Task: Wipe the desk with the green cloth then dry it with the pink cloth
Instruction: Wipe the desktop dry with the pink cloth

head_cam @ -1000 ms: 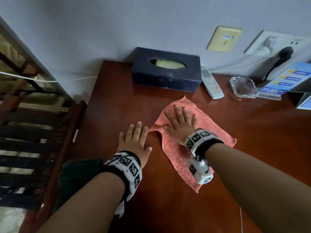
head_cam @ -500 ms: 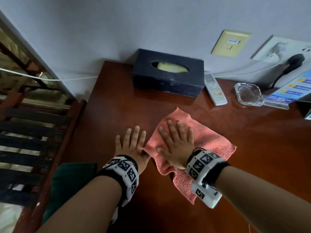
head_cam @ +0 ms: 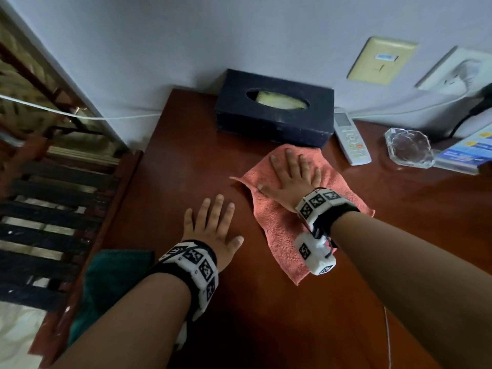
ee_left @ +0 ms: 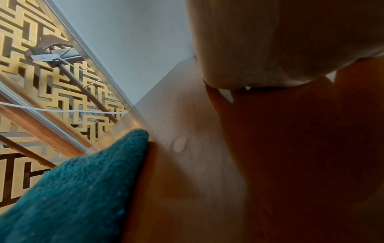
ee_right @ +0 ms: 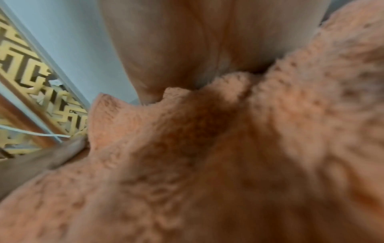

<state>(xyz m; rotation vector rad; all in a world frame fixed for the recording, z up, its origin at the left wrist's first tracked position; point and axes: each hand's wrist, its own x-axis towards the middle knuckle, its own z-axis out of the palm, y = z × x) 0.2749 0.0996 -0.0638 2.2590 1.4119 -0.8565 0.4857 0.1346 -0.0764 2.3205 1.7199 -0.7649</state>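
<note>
Upper centre: dark tissue box [head_cam: 275, 113] holding yellowish tissue [head_cam: 277, 102]. Right hand [head_cam: 291, 179], fingers straight, presses pink cloth [head_cam: 279, 225]; left hand [head_cam: 213, 230] flat on table [head_cam: 186, 155].

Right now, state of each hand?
Left hand: open, flat on the bare desk, holding nothing.
Right hand: open, fingers straight, pressing the pink cloth onto the desk.

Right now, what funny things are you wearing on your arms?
Both arms are bare, with no sleeves. Each wrist wears a black band ringed with white blocks printed with black square codes: left wristband, right wristband. A white cube camera hangs under the right wrist.
</note>
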